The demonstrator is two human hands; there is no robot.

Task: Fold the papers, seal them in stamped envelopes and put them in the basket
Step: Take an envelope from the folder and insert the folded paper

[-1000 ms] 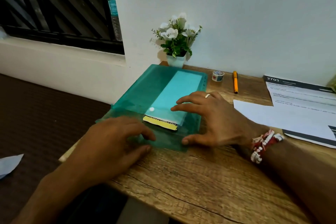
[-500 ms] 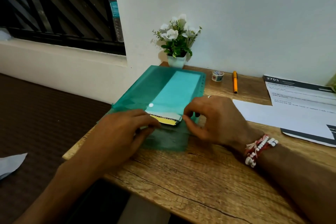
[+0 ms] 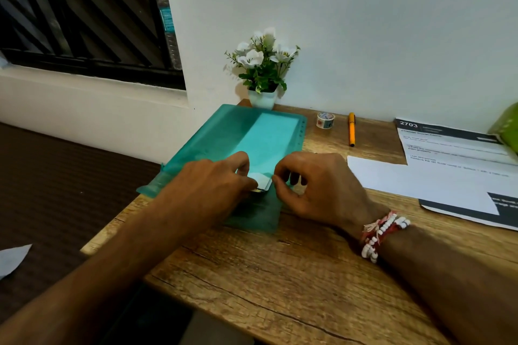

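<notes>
Table (image 3: 280,274), wooden, stands against a white wall, and the work is at its far left part. Teal folder (image 3: 224,137) lies flat there, mouth toward the near edge, with a pale sheet showing through its right half. Blank papers (image 3: 420,185) lie unfolded to the right, well apart from the folder and overlapping a printed sheet (image 3: 454,145).

Left hand (image 3: 213,182) and right hand (image 3: 319,190) meet at the folder's mouth. Left fingers (image 3: 242,161) are curled and pinch the left side of a white packet (image 3: 262,180) protruding from the mouth. Right fingers (image 3: 280,173) pinch its right corner. Both hands largely hide the packet, which is probably the envelopes, though this cannot be confirmed. Pen (image 3: 351,129) and tape roll (image 3: 325,120) lie far, near the wall, untouched.

Assessment: the step in hand is judged to be drawing the packet out of the folder. Draw it flat and straight toward the near edge, both sides at an equal rate, so no corner catches on the plastic lip or creases. The light folder is likely to slide along, so one hand should press it down once the packet runs free. No paper is folded yet. No basket can be identified.
</notes>
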